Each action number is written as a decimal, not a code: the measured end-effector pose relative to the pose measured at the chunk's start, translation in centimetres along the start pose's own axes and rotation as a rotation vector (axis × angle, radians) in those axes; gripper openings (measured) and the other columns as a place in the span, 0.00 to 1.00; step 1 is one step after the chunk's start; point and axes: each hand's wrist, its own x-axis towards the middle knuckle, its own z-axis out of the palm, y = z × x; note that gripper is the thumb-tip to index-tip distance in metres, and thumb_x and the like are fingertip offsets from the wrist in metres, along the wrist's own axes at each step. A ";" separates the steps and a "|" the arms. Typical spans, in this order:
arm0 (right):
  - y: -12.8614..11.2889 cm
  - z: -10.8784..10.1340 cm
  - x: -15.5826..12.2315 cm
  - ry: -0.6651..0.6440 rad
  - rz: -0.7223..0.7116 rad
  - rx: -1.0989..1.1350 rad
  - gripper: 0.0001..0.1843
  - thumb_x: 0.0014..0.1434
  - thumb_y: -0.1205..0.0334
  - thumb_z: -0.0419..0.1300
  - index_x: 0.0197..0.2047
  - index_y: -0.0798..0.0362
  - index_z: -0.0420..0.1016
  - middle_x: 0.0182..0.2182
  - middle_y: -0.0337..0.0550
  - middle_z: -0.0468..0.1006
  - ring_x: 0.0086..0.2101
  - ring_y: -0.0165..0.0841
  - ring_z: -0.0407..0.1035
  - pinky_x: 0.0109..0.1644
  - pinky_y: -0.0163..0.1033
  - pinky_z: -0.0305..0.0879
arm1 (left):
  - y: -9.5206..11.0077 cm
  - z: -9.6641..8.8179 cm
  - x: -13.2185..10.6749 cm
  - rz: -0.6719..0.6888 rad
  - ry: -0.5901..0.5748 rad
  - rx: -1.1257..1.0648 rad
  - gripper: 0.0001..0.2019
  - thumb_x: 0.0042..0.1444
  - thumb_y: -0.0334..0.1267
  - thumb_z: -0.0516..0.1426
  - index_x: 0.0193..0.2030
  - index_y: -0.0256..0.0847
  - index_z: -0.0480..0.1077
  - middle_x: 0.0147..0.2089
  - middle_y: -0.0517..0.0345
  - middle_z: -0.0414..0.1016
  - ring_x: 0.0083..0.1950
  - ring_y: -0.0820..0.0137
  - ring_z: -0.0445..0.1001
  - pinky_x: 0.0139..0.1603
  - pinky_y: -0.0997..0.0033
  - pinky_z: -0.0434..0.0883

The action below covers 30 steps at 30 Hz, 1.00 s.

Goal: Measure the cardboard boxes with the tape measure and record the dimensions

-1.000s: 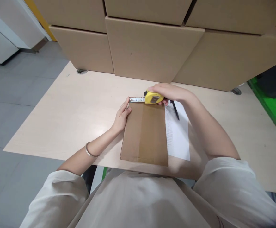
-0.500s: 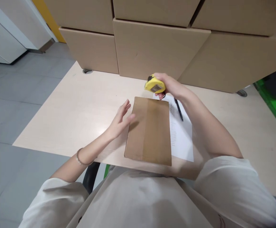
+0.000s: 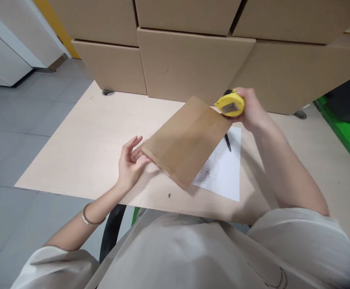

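A flat brown cardboard box point(image 3: 187, 140) is tilted and turned at an angle above the pale wooden table point(image 3: 81, 148), with its shadow beneath it. My left hand point(image 3: 129, 162) holds the box's near left corner, thumb against it and the other fingers spread. My right hand point(image 3: 251, 110) is closed around a yellow tape measure point(image 3: 231, 105) at the box's far right corner, with no blade pulled out. A printed white sheet point(image 3: 223, 168) and a black pen point(image 3: 227, 142) lie partly under the box.
Large stacked cardboard boxes point(image 3: 193, 60) wall off the back of the table. Cable grommets point(image 3: 108, 92) sit at the back corners. A small dark speck point(image 3: 169, 195) lies near the front edge. Grey floor lies to the left, and something green point(image 3: 343, 128) to the right.
The tape blade has gone back into its case and my right hand has lifted to the right. My left hand has raised the flat box off the table and turned it.
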 end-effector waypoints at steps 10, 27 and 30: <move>1.1 0.4 -15.2 0.273 0.122 0.206 0.24 0.62 0.30 0.61 0.45 0.40 0.82 0.43 0.59 0.90 0.45 0.62 0.87 0.33 0.55 0.79 | 1.6 5.1 6.5 -0.371 -0.191 -0.376 0.43 0.67 0.83 0.59 0.73 0.55 0.81 0.76 0.49 0.87 0.85 0.34 0.78 0.79 0.32 0.82; 3.0 -0.6 -14.7 0.235 0.056 0.126 0.19 0.65 0.36 0.66 0.39 0.43 0.84 0.30 0.53 0.86 0.26 0.49 0.81 0.27 0.52 0.75 | -1.6 2.7 5.6 -0.447 -0.357 -0.129 0.48 0.60 0.52 0.73 0.88 0.60 0.71 0.92 0.52 0.66 0.92 0.29 0.61 0.94 0.27 0.60; -0.2 3.1 -10.0 0.042 -0.005 0.173 0.19 0.63 0.39 0.71 0.42 0.44 0.77 0.33 0.46 0.85 0.26 0.40 0.79 0.25 0.42 0.72 | -1.8 2.8 5.5 -0.460 -0.320 -0.135 0.50 0.57 0.51 0.73 0.88 0.59 0.70 0.92 0.52 0.64 0.93 0.29 0.58 0.95 0.25 0.55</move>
